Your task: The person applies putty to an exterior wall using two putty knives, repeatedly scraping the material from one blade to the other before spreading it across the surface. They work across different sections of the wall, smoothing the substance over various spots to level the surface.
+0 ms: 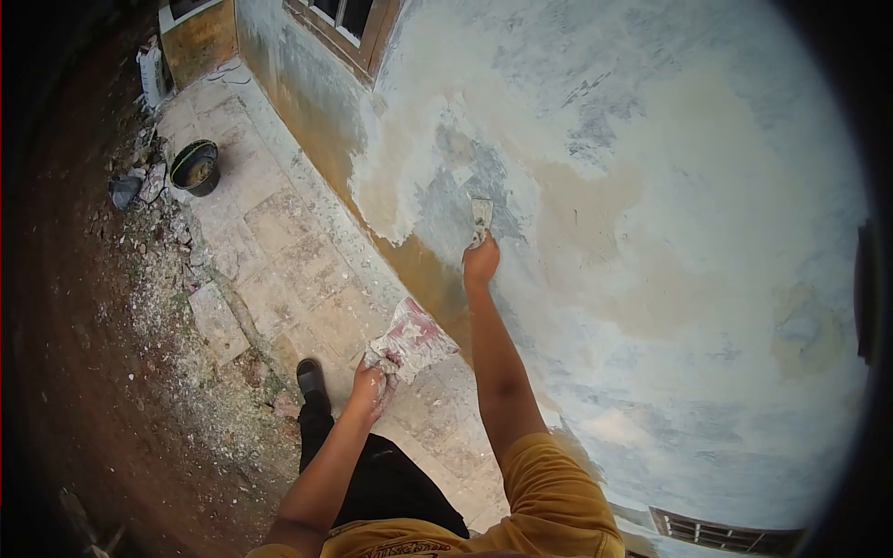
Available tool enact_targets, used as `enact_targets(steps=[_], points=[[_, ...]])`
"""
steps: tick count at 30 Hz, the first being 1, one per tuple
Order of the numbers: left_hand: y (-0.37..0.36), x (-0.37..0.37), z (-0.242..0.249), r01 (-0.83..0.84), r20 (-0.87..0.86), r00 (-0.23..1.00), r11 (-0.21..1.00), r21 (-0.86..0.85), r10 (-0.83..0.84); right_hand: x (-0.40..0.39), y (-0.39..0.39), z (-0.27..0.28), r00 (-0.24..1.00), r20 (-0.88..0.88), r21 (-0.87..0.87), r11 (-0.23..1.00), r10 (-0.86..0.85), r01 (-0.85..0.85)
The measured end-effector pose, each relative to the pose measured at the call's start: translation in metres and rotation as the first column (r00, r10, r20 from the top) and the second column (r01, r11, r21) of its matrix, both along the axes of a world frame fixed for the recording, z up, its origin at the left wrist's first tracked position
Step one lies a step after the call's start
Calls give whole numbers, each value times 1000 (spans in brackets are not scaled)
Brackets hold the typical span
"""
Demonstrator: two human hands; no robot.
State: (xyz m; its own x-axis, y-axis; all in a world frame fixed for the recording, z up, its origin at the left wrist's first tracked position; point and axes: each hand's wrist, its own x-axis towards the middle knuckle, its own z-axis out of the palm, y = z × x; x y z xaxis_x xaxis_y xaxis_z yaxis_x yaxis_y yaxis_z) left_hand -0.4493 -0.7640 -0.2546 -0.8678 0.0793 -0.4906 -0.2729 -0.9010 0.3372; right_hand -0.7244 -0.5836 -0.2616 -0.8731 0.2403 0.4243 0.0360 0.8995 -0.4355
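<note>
My right hand (481, 262) is closed round the handle of a small putty knife (482, 212), its blade up against a grey patch of the wall (679, 214). Pale, smeared filler surrounds that patch. Lower down, my left hand (370, 387) grips a wide putty spreader (419, 337) with a reddish blade coated in whitish putty. White residue clings to the fingers of this hand. The spreader is held in front of my body, over the tiled walkway and close to the foot of the wall.
A black bucket (195, 168) stands on the tiled walkway (279, 232), near rubble (153, 186) and a dark plastic bag (124, 192). A white sack (151, 73) is farther back. A window (349, 28) opens in the wall above; bare soil (84, 353) runs along the left.
</note>
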Motion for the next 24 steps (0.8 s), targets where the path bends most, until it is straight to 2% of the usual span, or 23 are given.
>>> enact_targets(steps=[3,9,14,18,20,24], points=[[-2,-3,9,-9,44,999,1000,24,8,12,-4,-10,996,15,-87,992,-90,91],[0,-2,-9,12,51,999,998,59,-15,-8,-17,-9,997,-70,36,999,29,-27],[-2,-14,8,-19,17,1000,995,97,18,6,14,-6,999,-28,-160,987,-23,18],[-6,-17,5,0,43,999,998,69,-3,14,0,-13,999,-40,-141,990,-19,13],[-4,-15,-4,43,16,999,993,109,-45,3,-7,-4,997,-60,-17,999,49,-50],[-1,-19,9,58,18,998,994,87,-60,-9,5,6,1000,5,-43,999,12,-12]])
